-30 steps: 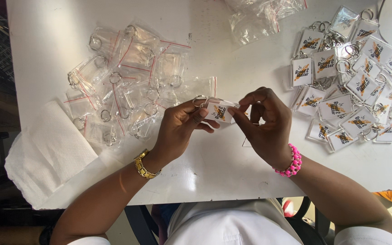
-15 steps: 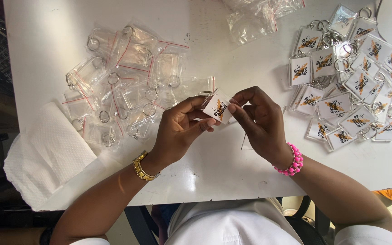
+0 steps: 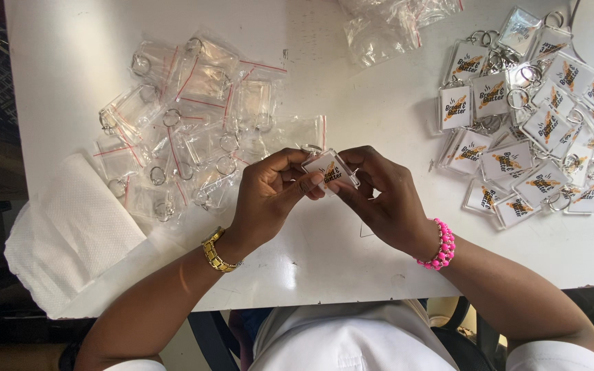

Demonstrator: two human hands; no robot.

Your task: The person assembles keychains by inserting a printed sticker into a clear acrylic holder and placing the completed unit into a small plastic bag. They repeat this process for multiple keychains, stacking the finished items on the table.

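Above the near middle of the white surface (image 3: 352,82), both hands meet on one clear acrylic keychain (image 3: 331,168) with a printed paper insert. The left hand (image 3: 269,199) pinches its near edge between thumb and fingers; the right hand (image 3: 379,199) grips its far side, fingertips pressed to the case. Compared with half a second earlier, the keychain lies flatter and more square to the camera, and the hands have drawn slightly closer together; a second ago the left fingers were more spread. To the left lies a heap of empty keychain cases in clear bags (image 3: 187,130) beside a folded white paper towel (image 3: 70,233); to the right, a pile of finished keychains (image 3: 524,117); at the top, loose empty bags (image 3: 393,27). A gold bracelet (image 3: 216,251) and a pink bead bracelet (image 3: 441,244) mark the wrists. The keychain's ring is mostly hidden behind the left fingers, and the right pile is cut by the frame's corner.
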